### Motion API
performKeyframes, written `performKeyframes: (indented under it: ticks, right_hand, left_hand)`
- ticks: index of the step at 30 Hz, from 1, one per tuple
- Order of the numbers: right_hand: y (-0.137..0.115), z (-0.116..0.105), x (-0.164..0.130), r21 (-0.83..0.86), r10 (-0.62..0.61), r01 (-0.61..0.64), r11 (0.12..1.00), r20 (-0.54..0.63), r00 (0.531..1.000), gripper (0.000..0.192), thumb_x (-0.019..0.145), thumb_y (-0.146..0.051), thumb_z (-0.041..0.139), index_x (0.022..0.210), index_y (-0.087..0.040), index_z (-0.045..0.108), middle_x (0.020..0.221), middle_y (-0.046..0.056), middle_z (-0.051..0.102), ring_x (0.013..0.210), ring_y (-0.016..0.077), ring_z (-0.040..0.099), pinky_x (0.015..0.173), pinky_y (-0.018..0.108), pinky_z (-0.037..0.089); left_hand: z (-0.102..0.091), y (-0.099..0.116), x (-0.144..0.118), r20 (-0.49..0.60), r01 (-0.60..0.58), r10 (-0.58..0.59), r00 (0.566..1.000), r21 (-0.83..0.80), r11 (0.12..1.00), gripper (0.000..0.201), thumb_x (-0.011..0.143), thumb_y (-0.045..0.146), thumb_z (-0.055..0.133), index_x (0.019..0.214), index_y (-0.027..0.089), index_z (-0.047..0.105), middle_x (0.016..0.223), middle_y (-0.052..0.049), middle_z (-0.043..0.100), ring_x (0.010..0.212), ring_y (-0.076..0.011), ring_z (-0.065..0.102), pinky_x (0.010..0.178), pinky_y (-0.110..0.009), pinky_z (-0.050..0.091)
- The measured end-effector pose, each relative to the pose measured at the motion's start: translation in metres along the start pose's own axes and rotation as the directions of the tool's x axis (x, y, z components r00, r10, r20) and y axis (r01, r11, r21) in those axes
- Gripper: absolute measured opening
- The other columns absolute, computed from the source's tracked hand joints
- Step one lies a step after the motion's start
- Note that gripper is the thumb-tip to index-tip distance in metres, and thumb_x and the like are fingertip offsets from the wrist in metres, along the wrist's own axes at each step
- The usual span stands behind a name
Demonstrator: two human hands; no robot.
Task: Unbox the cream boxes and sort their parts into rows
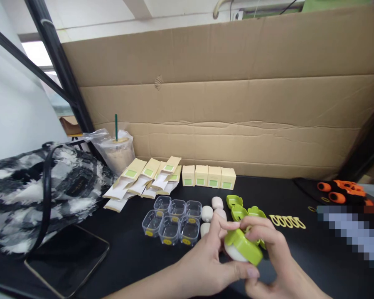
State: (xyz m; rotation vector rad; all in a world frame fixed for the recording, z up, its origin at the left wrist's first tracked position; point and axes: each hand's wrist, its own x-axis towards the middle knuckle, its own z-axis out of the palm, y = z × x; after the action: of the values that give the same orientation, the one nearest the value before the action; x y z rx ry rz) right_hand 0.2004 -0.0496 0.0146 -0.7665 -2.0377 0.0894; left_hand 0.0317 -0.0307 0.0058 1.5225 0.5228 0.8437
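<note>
Cardboard wall at the back, biggest of all; under it, black table; on the far left, black and white bag, with dark phone flat just beside it; behind the bag, drink cup with green straw.

In the middle, pale flat boxes in a messy fan, not folded up yet; right next to them, four small boxes in a neat row, folded and closed, so looking done; in front, six clear cups in two rows, each with a yellow sticker, nothing else to see inside.

Just beside the cups, a few white balls, loose on the table; near those, more green shells, open, nothing in them; further right, yellow rings in a short line; far right, orange things, too blurry to name.

Closest of all, left hand and right hand, low in the middle, fingers curled tight around one green shell; thumb of the left hand pressed under it; inside that shell, one white ball, peeking out at the bottom.

So, by the look of it: four boxes finished; one ball going into one shell; lots of balls, shells, cups and flat boxes left.
</note>
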Motion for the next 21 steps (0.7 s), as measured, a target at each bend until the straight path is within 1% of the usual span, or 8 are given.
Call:
performKeyframes:
  ticks: [2, 6, 8, 10, 12, 15, 18, 21]
  right_hand:
    - [0.001, -0.001, 0.001, -0.007, -0.007, 0.007, 1.000, 0.015, 1.000, 0.053, 0.066, -0.005, 0.045, 0.115, -0.022, 0.036, 0.112, 0.009, 0.048, 0.109, 0.0202, 0.055, 0.086, 0.025, 0.050]
    - [0.002, -0.007, 0.005, 0.016, 0.050, -0.054, 0.998, 0.181, 0.982, 0.064, 0.067, -0.006, 0.047, 0.127, -0.025, 0.035, 0.116, 0.008, 0.044, 0.111, 0.0206, 0.052, 0.092, 0.028, 0.046]
    - [0.001, -0.010, 0.007, 0.054, 0.101, -0.117, 0.992, 0.236, 0.966, 0.065, 0.065, -0.004, 0.049, 0.125, -0.028, 0.037, 0.116, 0.006, 0.044, 0.110, 0.0204, 0.052, 0.092, 0.030, 0.046]
    - [0.001, -0.013, 0.008, 0.101, 0.145, -0.175, 0.979, 0.252, 0.957, 0.066, 0.061, -0.003, 0.051, 0.121, -0.031, 0.039, 0.114, 0.005, 0.045, 0.109, 0.0210, 0.052, 0.093, 0.032, 0.045]
    - [0.002, -0.015, 0.010, 0.144, 0.165, -0.209, 0.967, 0.268, 0.949, 0.065, 0.059, -0.003, 0.054, 0.116, -0.032, 0.041, 0.112, 0.004, 0.046, 0.108, 0.0218, 0.052, 0.092, 0.033, 0.046]
    - [0.008, -0.018, 0.011, 0.215, 0.205, -0.269, 0.939, 0.277, 0.939, 0.055, 0.066, -0.008, 0.062, 0.112, -0.032, 0.043, 0.112, 0.003, 0.049, 0.107, 0.0227, 0.054, 0.088, 0.034, 0.048]
    - [0.016, -0.021, 0.013, 0.372, 0.338, -0.399, 0.838, 0.220, 0.915, 0.041, 0.076, -0.021, 0.066, 0.110, -0.032, 0.045, 0.113, 0.004, 0.054, 0.100, 0.0219, 0.059, 0.079, 0.032, 0.052]
    - [0.021, -0.024, 0.016, 0.501, 0.500, -0.499, 0.707, 0.145, 0.854, 0.031, 0.080, -0.033, 0.065, 0.106, -0.031, 0.048, 0.099, 0.002, 0.059, 0.082, 0.0179, 0.063, 0.065, 0.027, 0.053]
  left_hand:
    - [-0.002, 0.002, 0.000, 0.014, 0.021, -0.021, 1.000, -0.003, 1.000, 0.056, 0.071, 0.043, 0.073, 0.103, 0.024, 0.032, 0.109, -0.006, 0.045, 0.099, -0.0182, 0.049, 0.086, -0.035, 0.037]
    - [-0.010, 0.009, 0.000, 0.076, 0.081, -0.079, 0.994, -0.012, 0.997, 0.057, 0.074, 0.046, 0.070, 0.113, 0.024, 0.033, 0.109, -0.006, 0.048, 0.104, -0.0210, 0.051, 0.088, -0.037, 0.040]
    - [-0.012, 0.012, 0.000, 0.088, 0.106, -0.108, 0.990, 0.019, 0.994, 0.060, 0.075, 0.045, 0.069, 0.117, 0.024, 0.031, 0.112, -0.007, 0.047, 0.105, -0.0220, 0.051, 0.087, -0.037, 0.041]
    - [-0.013, 0.014, -0.001, 0.103, 0.121, -0.124, 0.987, 0.033, 0.992, 0.064, 0.074, 0.043, 0.071, 0.119, 0.024, 0.030, 0.114, -0.007, 0.047, 0.104, -0.0218, 0.052, 0.086, -0.036, 0.042]
    - [-0.013, 0.016, -0.001, 0.128, 0.129, -0.127, 0.984, -0.009, 0.992, 0.064, 0.073, 0.041, 0.072, 0.119, 0.024, 0.029, 0.110, -0.006, 0.049, 0.096, -0.0184, 0.055, 0.080, -0.032, 0.043]
    - [-0.013, 0.020, 0.000, 0.160, 0.173, -0.152, 0.975, -0.123, 0.977, 0.066, 0.073, 0.038, 0.073, 0.116, 0.023, 0.024, 0.093, -0.002, 0.056, 0.069, -0.0091, 0.056, 0.068, -0.026, 0.044]
    - [-0.017, 0.029, 0.001, 0.112, 0.205, -0.187, 0.976, -0.180, 0.962, 0.060, 0.073, 0.038, 0.073, 0.104, 0.022, 0.024, 0.076, 0.001, 0.060, 0.059, -0.0081, 0.055, 0.064, -0.027, 0.045]
    - [-0.026, 0.042, 0.005, -0.050, 0.170, -0.178, 0.983, -0.125, 0.977, 0.051, 0.070, 0.036, 0.074, 0.092, 0.022, 0.031, 0.082, -0.002, 0.062, 0.069, -0.0122, 0.060, 0.064, -0.026, 0.046]
